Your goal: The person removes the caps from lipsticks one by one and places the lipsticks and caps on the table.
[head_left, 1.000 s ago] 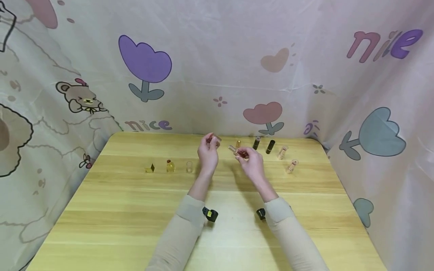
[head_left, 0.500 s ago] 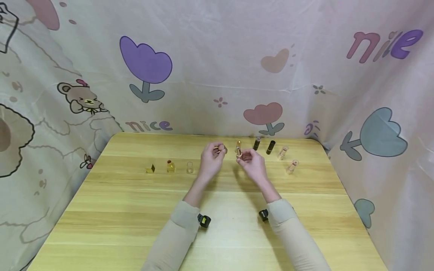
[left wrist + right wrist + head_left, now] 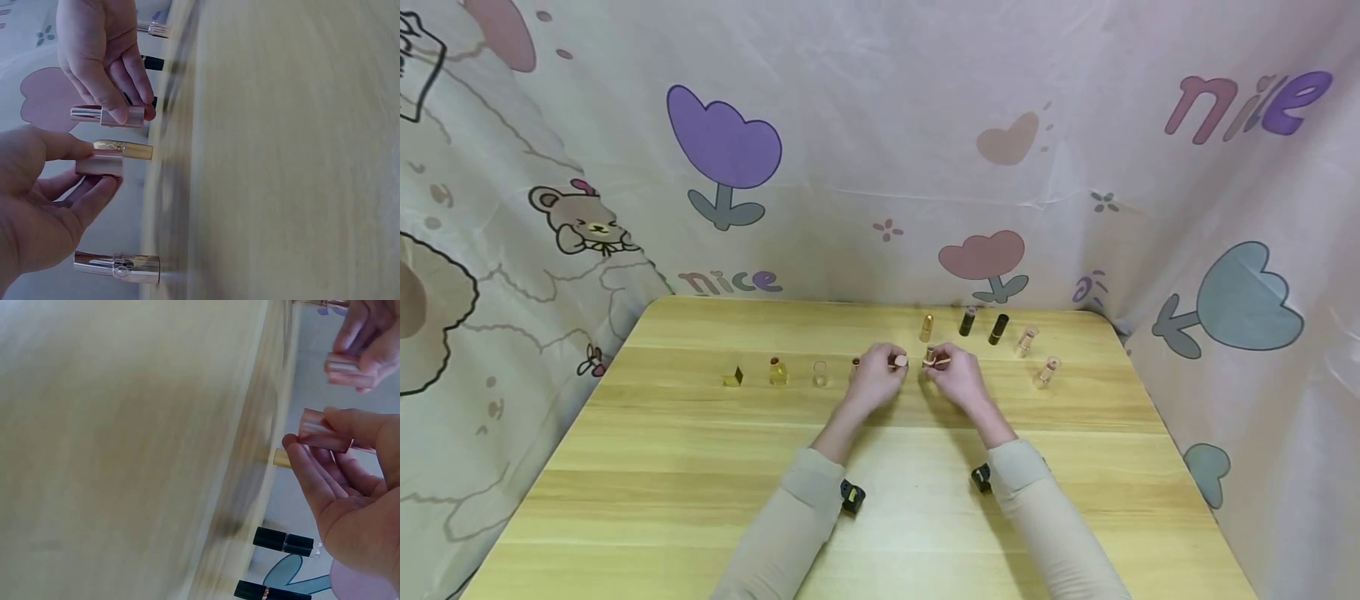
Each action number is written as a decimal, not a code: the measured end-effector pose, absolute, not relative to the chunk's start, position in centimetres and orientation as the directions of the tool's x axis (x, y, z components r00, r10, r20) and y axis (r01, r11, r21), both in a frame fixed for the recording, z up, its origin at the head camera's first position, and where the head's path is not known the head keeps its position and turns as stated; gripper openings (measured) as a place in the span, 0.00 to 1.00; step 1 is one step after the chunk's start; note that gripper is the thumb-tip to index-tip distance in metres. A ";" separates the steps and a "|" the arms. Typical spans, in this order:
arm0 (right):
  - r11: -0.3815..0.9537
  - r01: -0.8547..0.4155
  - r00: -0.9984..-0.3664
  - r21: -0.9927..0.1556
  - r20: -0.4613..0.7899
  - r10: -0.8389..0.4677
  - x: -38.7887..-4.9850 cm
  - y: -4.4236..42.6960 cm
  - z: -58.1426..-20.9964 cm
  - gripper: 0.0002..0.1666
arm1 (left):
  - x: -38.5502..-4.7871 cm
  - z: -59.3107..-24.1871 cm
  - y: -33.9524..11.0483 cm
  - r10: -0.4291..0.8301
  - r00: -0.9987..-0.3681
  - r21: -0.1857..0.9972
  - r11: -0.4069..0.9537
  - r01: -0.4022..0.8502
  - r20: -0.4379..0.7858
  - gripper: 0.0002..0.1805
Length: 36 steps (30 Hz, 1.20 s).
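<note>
In the head view my left hand (image 3: 877, 377) pinches a rose-gold lipstick cap (image 3: 100, 164) between thumb and fingers. To its right, my right hand (image 3: 960, 377) grips a rose-gold lipstick tube (image 3: 122, 116) by its base, upright and low over the table. The two held pieces are apart. Another shiny rose-gold lipstick (image 3: 137, 267) stands beside my left hand, partly hidden by it in the head view. Behind the hands stands a gold lipstick (image 3: 927, 327).
Right of the hands stand two black lipsticks (image 3: 998, 328) and two pale pink lipsticks (image 3: 1047, 372). To the left are a clear cap (image 3: 820, 374), a yellow lipstick with a red tip (image 3: 777, 372) and a small gold piece (image 3: 732, 377) on the wooden table (image 3: 647, 467). A printed curtain (image 3: 850, 125) hangs behind.
Both hands have come down and nearer the body with the cap and the lipstick tube. The tube has turned from tilted to upright. The lipstick left of my left hand has come into view.
</note>
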State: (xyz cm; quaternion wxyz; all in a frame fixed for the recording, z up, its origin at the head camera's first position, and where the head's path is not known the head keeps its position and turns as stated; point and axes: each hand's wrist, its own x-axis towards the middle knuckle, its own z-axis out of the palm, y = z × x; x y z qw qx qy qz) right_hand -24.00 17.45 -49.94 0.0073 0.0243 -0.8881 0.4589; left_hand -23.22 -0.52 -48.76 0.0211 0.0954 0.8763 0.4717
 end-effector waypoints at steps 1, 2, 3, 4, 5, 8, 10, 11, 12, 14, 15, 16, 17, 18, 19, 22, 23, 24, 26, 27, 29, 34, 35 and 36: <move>0.584 -0.047 -0.999 -0.811 0.032 -0.037 -24.0 17.4 -50.0 0.15 | -23.2 -48.8 -0.5 0.196 -0.980 0.821 0.552 0.148 0.045 0.14; 0.592 -0.047 -0.999 -0.805 0.030 -0.038 -24.0 17.4 -50.1 0.15 | -23.3 -48.8 -0.5 0.203 -0.978 0.810 0.567 0.148 0.036 0.13; 0.598 -0.044 -0.999 -0.800 0.027 -0.039 -24.0 17.4 -50.2 0.15 | -23.3 -48.8 -0.5 0.210 -0.977 0.803 0.579 0.145 0.025 0.13; 0.606 -0.039 -0.999 -0.794 0.021 -0.038 -24.0 17.4 -50.2 0.15 | -23.3 -48.8 -0.5 0.215 -0.977 0.793 0.592 0.143 0.015 0.12; 0.613 -0.036 -0.999 -0.789 0.017 -0.038 -23.9 17.4 -50.2 0.16 | -23.3 -48.8 -0.5 0.218 -0.976 0.785 0.604 0.140 0.006 0.12; 0.634 -0.030 -0.999 -0.773 0.005 -0.041 -23.8 17.5 -50.2 0.16 | -23.3 -48.9 -0.5 0.226 -0.974 0.766 0.631 0.127 -0.024 0.11; 0.644 -0.027 -0.999 -0.765 -0.003 -0.045 -23.7 17.5 -50.2 0.16 | -23.3 -48.9 -0.5 0.231 -0.972 0.754 0.646 0.124 -0.038 0.12; 0.649 -0.028 -0.999 -0.761 -0.004 -0.048 -23.7 17.5 -50.2 0.16 | -23.4 -49.0 -0.5 0.234 -0.971 0.749 0.651 0.124 -0.042 0.12; 0.654 -0.030 -0.999 -0.756 -0.004 -0.051 -23.6 17.6 -50.2 0.15 | -23.4 -49.0 -0.5 0.238 -0.970 0.746 0.655 0.124 -0.048 0.13; 0.661 -0.034 -0.998 -0.750 -0.005 -0.056 -23.6 17.6 -50.2 0.15 | -23.5 -49.1 -0.5 0.246 -0.968 0.740 0.661 0.126 -0.054 0.13; 0.665 -0.036 -0.998 -0.746 -0.004 -0.058 -23.6 17.6 -50.2 0.14 | -23.5 -49.1 -0.5 0.250 -0.967 0.737 0.664 0.130 -0.055 0.13; 0.667 -0.036 -0.998 -0.744 -0.005 -0.059 -23.6 17.6 -50.2 0.14 | -23.5 -49.2 -0.5 0.252 -0.966 0.735 0.665 0.133 -0.054 0.13; 0.670 -0.037 -0.998 -0.742 -0.006 -0.062 -23.6 17.6 -50.2 0.14 | -23.5 -49.2 -0.6 0.255 -0.966 0.734 0.665 0.137 -0.051 0.13; 0.672 -0.037 -0.998 -0.740 -0.008 -0.063 -23.6 17.6 -50.2 0.14 | -23.5 -49.3 -0.5 0.257 -0.965 0.734 0.664 0.140 -0.049 0.13; 0.674 -0.035 -0.998 -0.738 -0.010 -0.063 -23.6 17.6 -50.2 0.14 | -23.6 -49.3 -0.6 0.260 -0.965 0.733 0.664 0.145 -0.045 0.13; 0.677 -0.029 -0.998 -0.735 -0.020 -0.064 -23.6 17.6 -50.1 0.14 | -23.7 -49.5 -0.6 0.265 -0.963 0.732 0.664 0.155 -0.037 0.12; 0.678 -0.026 -0.998 -0.734 -0.023 -0.064 -23.6 17.7 -50.1 0.14 | -23.7 -49.5 -0.6 0.266 -0.963 0.733 0.662 0.155 -0.036 0.12; 0.678 -0.025 -0.998 -0.734 -0.025 -0.064 -23.6 17.7 -50.1 0.14 | -23.8 -49.5 -0.6 0.268 -0.963 0.733 0.662 0.157 -0.035 0.12; 0.676 -0.021 -0.998 -0.737 -0.029 -0.062 -23.7 17.7 -50.1 0.14 | -23.8 -49.6 -0.6 0.270 -0.962 0.734 0.660 0.162 -0.031 0.13; 0.675 -0.018 -0.998 -0.738 -0.031 -0.061 -23.7 17.7 -50.0 0.14 | -23.8 -49.6 -0.6 0.272 -0.962 0.733 0.660 0.166 -0.027 0.13; 0.674 -0.011 -0.998 -0.739 -0.036 -0.057 -23.7 17.7 -50.0 0.15 | -23.8 -49.6 -0.6 0.276 -0.961 0.731 0.659 0.177 -0.016 0.14; 0.672 -0.017 -0.998 -0.740 -0.033 -0.061 -23.6 17.9 -50.0 0.16 | -23.8 -49.6 -0.6 0.283 -0.959 0.728 0.658 0.191 -0.004 0.17; 0.669 -0.020 -0.997 -0.743 -0.032 -0.064 -23.6 17.9 -50.0 0.16 | -23.8 -49.6 -0.6 0.283 -0.959 0.730 0.656 0.189 -0.006 0.18; 0.666 -0.024 -0.997 -0.746 -0.030 -0.069 -23.6 18.0 -50.0 0.17 | -23.8 -49.7 -0.6 0.284 -0.959 0.734 0.654 0.186 -0.011 0.19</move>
